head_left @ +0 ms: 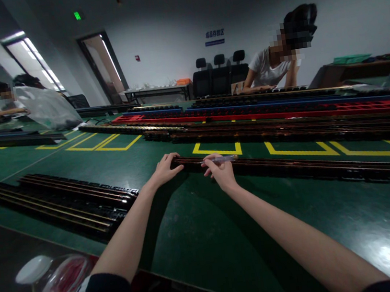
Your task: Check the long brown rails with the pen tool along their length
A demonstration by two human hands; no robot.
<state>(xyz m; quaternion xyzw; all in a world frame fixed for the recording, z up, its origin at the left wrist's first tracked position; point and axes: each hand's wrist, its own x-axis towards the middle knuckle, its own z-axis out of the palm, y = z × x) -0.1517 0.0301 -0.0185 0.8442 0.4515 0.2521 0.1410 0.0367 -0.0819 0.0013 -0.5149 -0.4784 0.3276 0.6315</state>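
A long dark strip (292, 167) with thin copper-coloured lines lies across the green table (192, 228). My left hand (166, 169) is at the strip's left end, its thumb and fingers around that end. Just to the right, my right hand (220, 169) holds a slim clear pen-like tool (227, 158) between thumb and fingers, its tip pointing left over the strip. The fine tip is too small to make out clearly.
Bundles of dark strips (65, 203) lie at the left front. Across the back run more dark strips (251, 131) and a red tray (367, 105). A person (271, 67) leans at the far side. A lidded jar (61, 278) is at the lower left.
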